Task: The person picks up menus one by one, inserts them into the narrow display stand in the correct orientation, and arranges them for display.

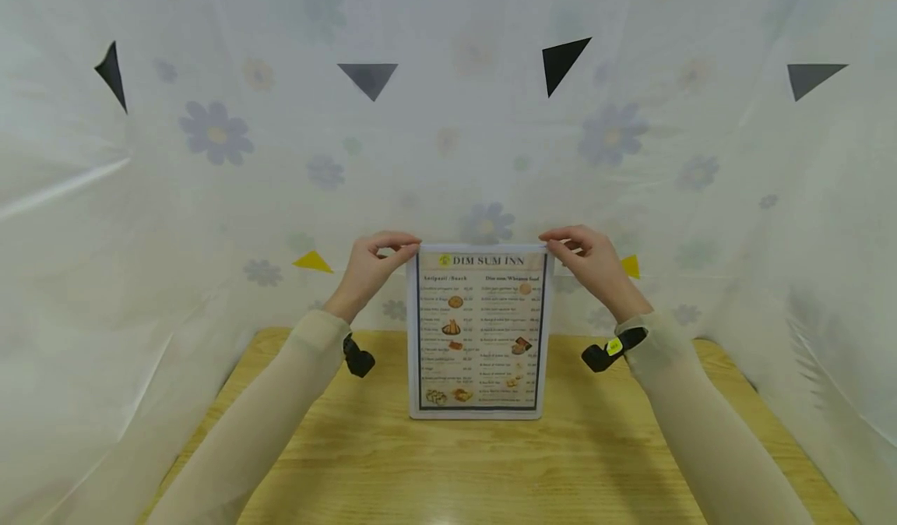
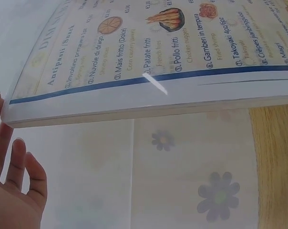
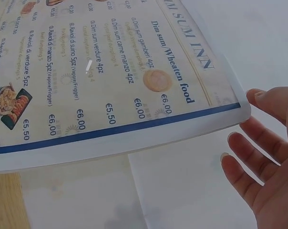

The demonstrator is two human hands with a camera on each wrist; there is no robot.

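A laminated menu (image 1: 480,330) headed "DIM SUM INN" stands upright, its bottom edge on the wooden table (image 1: 448,463). My left hand (image 1: 402,248) pinches its top left corner and my right hand (image 1: 557,243) pinches its top right corner. The left wrist view shows the menu (image 2: 149,62) from the side, with the left hand (image 2: 13,191) at its corner and the other fingers loosely curled. In the right wrist view the menu's (image 3: 96,81) corner meets a fingertip of the right hand (image 3: 263,162), whose remaining fingers spread below it.
A white sheet with pale flowers (image 1: 217,132) hangs behind and on both sides of the table, close in. Black triangles (image 1: 561,61) and yellow triangles (image 1: 312,262) are stuck on it. A black wrist camera (image 1: 359,357) sits on each sleeve.
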